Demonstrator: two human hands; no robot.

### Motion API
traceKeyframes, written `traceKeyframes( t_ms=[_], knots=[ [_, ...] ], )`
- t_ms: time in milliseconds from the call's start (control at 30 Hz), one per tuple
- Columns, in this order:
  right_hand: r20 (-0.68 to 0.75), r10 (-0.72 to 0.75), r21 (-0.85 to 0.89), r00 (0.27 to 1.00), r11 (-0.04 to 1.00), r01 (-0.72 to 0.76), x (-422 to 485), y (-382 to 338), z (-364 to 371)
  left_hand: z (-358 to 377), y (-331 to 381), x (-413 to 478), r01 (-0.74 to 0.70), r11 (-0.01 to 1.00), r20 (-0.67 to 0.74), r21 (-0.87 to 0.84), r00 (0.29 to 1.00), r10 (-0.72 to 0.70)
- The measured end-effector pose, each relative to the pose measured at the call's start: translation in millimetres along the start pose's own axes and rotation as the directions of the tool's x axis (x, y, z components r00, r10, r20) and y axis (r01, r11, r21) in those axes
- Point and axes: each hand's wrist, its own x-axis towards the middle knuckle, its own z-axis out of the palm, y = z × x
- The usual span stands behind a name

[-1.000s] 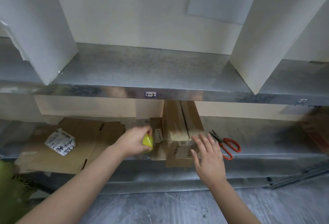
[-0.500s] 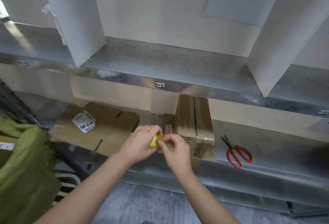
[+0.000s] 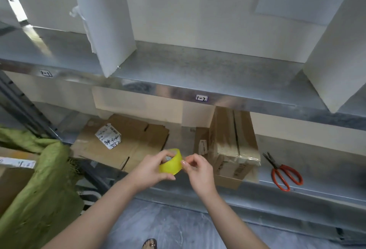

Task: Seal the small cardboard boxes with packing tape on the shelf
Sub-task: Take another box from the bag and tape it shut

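In front of the lower shelf [image 3: 326, 161], my left hand [image 3: 150, 171] grips a roll of yellow packing tape [image 3: 171, 164], fingers curled round its rim and through its core. My right hand [image 3: 200, 171] meets it from the other side, thumb and forefinger pinched at the roll's right edge. I cannot tell whether a loose end of tape lies between them. The two hands are together, joined by the roll, held in the air just short of the shelf's front lip.

Behind my right hand, a small cardboard box [image 3: 235, 149] stands on the shelf with its top flaps closed and clear tape across its near end. Red-handled scissors [image 3: 285, 173] lie to its right, apart from it. Flattened cardboard [image 3: 126, 149] bearing a white label [image 3: 108, 136] lies to the left. A green cloth [image 3: 39, 189] hangs at the far left.
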Motion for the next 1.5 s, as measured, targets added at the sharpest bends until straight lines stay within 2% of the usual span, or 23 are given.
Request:
traceKeyframes(
  t_ms=[67, 133, 267, 367, 467, 633, 733, 867, 933, 1000, 1067, 1200, 1333, 1433, 1500],
  knots=[
    [0.024, 0.025, -0.109, 0.999, 0.994, -0.022, 2.5, -5.3, 9.4, -9.1, -10.3, 9.3, -0.035, 0.984, -0.002, 0.175, 0.999, 0.036],
    [0.044, 0.037, -0.138, 0.998, 0.99, -0.031, 2.2, -11.3, 17.1, -18.7, -20.0, 20.7, -0.064, 0.948, -0.002, 0.311, 0.998, 0.068],
    [0.096, 0.029, -0.089, 0.995, 0.996, -0.021, 1.0, -17.7, 29.1, -33.8, -38.5, 46.8, -0.061, 0.906, -0.037, 0.42, 0.996, 0.085],
    [-0.002, 0.134, 0.026, 0.991, 0.991, -0.134, 13.4, -10.6, 34.4, -33.1, -51.8, 65.2, -0.122, 0.871, 0.03, 0.475, 0.992, 0.123],
    [-0.038, 0.276, 0.046, 0.96, 0.96, -0.275, 30.7, 1.3, 47.2, -24.1, -69.5, 81.5, -0.166, 0.811, 0.098, 0.561, 0.986, 0.134],
    [-0.064, 0.403, 0.047, 0.913, 0.915, -0.401, 60.3, 26.2, 69.0, -9.8, -93.5, 103.6, -0.148, 0.84, 0.084, 0.521, 0.989, 0.123],
    [0.03, 0.543, 0.169, 0.839, 0.824, -0.54, 72.4, 40.4, 74.5, -2.5, -105.4, 109.5, -0.171, 0.851, 0.102, 0.496, 0.985, 0.139],
    [0.018, 0.615, 0.237, 0.788, 0.763, -0.601, 79.2, 57.7, 76.7, 2.2, -117.8, 111.6, -0.228, 0.833, 0.105, 0.503, 0.974, 0.203],
    [-0.017, 0.618, 0.148, 0.786, 0.779, -0.609, 81.5, 63.6, 80.2, 0.9, -121.8, 115.0, -0.276, 0.825, 0.141, 0.492, 0.961, 0.237],
    [-0.078, 0.586, -0.07, 0.807, 0.804, -0.59, 84.2, 68.2, 83.9, -1.5, -123.0, 119.5, -0.319, 0.82, 0.186, 0.474, 0.947, 0.261],
    [-0.138, 0.538, -0.258, 0.832, 0.791, -0.554, 85.9, 70.6, 86.9, -3.3, -122.4, 122.2, -0.334, 0.821, 0.23, 0.463, 0.94, 0.253],
    [-0.217, 0.46, -0.461, 0.861, 0.729, -0.506, 81.5, 75.4, 96.2, -0.6, -120.3, 123.3, -0.358, 0.79, 0.294, 0.498, 0.926, 0.234],
    [-0.289, 0.414, -0.441, 0.863, 0.743, -0.504, 76.3, 76.7, 102.7, -0.1, -115.6, 123.9, -0.345, 0.785, 0.316, 0.514, 0.927, 0.201],
    [-0.233, 0.439, -0.428, 0.868, 0.755, -0.497, 80.1, 66.9, 99.0, -1.8, -111.4, 122.6, -0.318, 0.79, 0.305, 0.524, 0.936, 0.175],
    [-0.201, 0.387, -0.444, 0.9, 0.783, -0.436, 75.8, 53.6, 93.2, -3.6, -108.1, 120.9, -0.303, 0.787, 0.296, 0.537, 0.942, 0.16]
  ],
)
